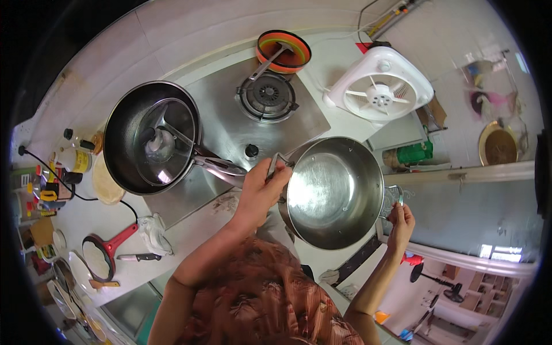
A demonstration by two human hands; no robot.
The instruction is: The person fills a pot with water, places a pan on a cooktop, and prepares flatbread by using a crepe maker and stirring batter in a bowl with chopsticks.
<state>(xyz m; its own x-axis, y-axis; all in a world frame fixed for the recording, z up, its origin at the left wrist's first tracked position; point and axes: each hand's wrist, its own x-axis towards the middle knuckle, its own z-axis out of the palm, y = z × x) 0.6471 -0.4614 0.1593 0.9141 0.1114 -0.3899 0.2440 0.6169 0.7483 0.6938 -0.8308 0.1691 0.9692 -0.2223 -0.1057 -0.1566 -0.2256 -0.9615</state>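
A wide stainless steel pot [334, 194] with two loop handles is held in front of me, its open top facing the camera. My left hand [265, 185] grips the handle on its left side; my right hand [401, 215] holds the handle on the right. Left of the pot, a black wok [116, 125] stands on the steel gas hob [220, 108], with a glass lid [166, 138] lying inside it. The free burner [268, 92] lies beyond the pot. Behind that burner stands an orange bowl [282, 64] with a metal utensil in it.
A white box fan [381, 92] stands at the back right. On the left counter are a red-handled pan [114, 243], a kitchen knife [140, 257], a white cloth [154, 233] and several bottles. The wok's handle points towards my left hand. A glass sliding door [457, 211] is at right.
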